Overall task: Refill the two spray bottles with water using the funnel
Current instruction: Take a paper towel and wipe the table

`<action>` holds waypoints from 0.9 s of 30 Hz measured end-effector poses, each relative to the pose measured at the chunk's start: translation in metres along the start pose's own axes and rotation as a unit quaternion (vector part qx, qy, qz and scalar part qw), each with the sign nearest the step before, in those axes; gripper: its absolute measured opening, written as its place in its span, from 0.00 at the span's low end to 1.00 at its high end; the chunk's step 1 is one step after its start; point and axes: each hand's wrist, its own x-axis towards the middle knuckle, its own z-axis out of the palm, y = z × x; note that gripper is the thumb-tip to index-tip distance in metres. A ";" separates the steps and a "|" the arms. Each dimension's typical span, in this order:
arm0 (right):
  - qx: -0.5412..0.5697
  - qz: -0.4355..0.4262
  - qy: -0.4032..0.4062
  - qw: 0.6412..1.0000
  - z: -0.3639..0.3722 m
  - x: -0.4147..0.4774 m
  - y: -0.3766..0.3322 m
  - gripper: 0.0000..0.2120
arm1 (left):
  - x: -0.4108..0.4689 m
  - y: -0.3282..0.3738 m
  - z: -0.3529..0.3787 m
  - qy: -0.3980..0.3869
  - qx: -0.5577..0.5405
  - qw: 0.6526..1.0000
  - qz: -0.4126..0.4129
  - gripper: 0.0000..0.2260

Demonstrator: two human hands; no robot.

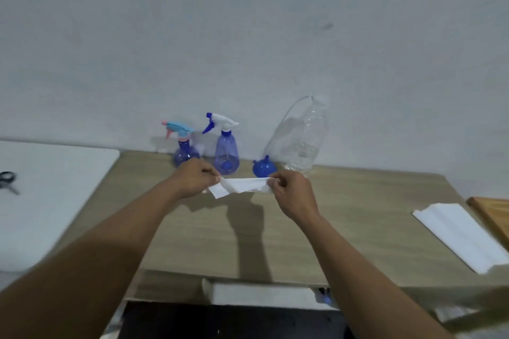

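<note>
Two blue spray bottles stand at the back of the wooden table [358, 228] by the wall: a small round one [184, 155] with a light-blue and pink trigger, and a taller one [226, 154] with a white and blue trigger. A blue funnel [264, 167] sits upside down to their right. A large clear water bottle [301, 140] leans against the wall beside it. My left hand [197, 177] and my right hand [290, 192] pinch the two ends of a white tissue [239, 186] above the table, in front of the bottles.
A white board [41, 201] with scissors [8, 181] lies at the left. A folded stack of white tissues [462, 234] and a wooden board [493, 217] lie at the right edge. A drawer front shows below the table's near edge.
</note>
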 end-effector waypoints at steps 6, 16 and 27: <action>0.037 0.027 -0.062 0.997 0.061 0.010 -0.039 0.06 | -0.012 -0.051 -0.046 -0.011 0.006 0.995 -0.100 0.03; -0.018 0.088 -0.102 0.991 0.159 0.061 -0.056 0.08 | 0.045 -0.144 -0.052 -0.026 0.069 0.984 -0.163 0.06; -0.121 -0.095 -0.145 0.977 0.254 0.041 -0.041 0.29 | 0.032 -0.221 0.018 0.105 0.319 0.928 0.160 0.25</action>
